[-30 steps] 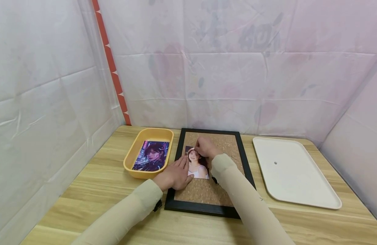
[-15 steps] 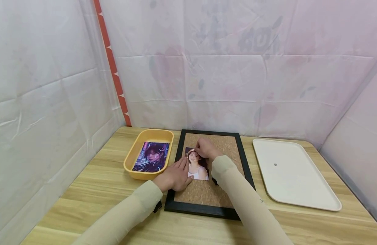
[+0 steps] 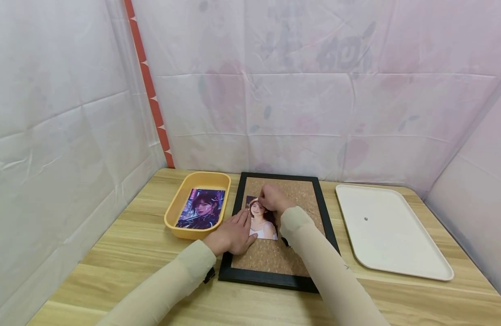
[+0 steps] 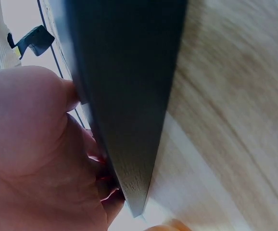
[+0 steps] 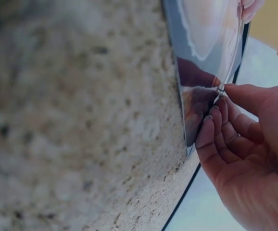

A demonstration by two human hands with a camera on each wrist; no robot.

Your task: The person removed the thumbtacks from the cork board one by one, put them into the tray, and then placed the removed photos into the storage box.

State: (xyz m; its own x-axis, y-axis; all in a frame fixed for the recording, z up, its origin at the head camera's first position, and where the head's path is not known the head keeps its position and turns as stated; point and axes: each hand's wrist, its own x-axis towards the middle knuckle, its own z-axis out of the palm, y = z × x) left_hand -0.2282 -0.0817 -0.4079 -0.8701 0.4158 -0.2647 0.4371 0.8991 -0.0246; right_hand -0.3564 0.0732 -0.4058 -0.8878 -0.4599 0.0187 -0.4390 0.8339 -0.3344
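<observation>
A photo print of a person in a white top (image 3: 263, 227) lies on a black-framed cork board (image 3: 270, 261). My left hand (image 3: 232, 232) rests flat over the photo's left edge, fingers straight, its heel across the frame's left side. In the left wrist view, the black frame side (image 4: 129, 96) runs beside my palm (image 4: 38, 144). My right hand (image 3: 274, 198) is at the photo's top edge. In the right wrist view, its thumb and fingertips pinch a small silvery pushpin (image 5: 221, 90) right at the glossy print; its point is hidden.
Left of the board stands a yellow tray (image 3: 170, 217) holding a purple-blue picture card (image 3: 203, 208). A white tray (image 3: 393, 244) lies to the right, with a small silvery piece (image 3: 366, 219) on it. White cloth walls (image 3: 250, 104) enclose the wooden table (image 3: 124, 258).
</observation>
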